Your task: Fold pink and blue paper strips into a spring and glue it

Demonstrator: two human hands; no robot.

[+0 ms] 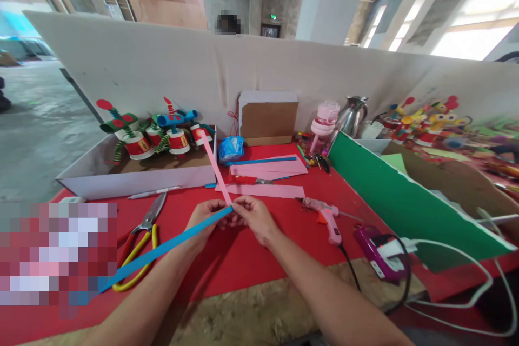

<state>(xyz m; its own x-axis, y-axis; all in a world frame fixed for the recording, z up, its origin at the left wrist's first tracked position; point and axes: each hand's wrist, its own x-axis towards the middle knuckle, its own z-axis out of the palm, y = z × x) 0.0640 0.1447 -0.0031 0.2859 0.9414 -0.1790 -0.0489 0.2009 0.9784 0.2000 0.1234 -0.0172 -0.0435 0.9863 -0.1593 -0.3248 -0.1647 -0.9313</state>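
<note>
A pink paper strip (213, 163) and a blue paper strip (174, 244) meet at their ends between my hands, at roughly a right angle. My left hand (208, 215) pinches them near the joined corner. On the other side, my right hand (252, 216) is closed on the same corner, thumb and forefinger at the join. The pink strip points away from me; the blue one runs down to the left over my left forearm. Scissors (148, 235) with red and yellow handles lie left of my hands. A pink glue gun (324, 215) rests to the right.
Behind are pink paper sheets (270, 167), a blue packet (231, 149) and a pink bottle (322, 127). A white box (138, 186) at left holds paper-cup figures (140, 143). A green-sided box (405, 208) and a purple power bank (381, 254) with cables stand right.
</note>
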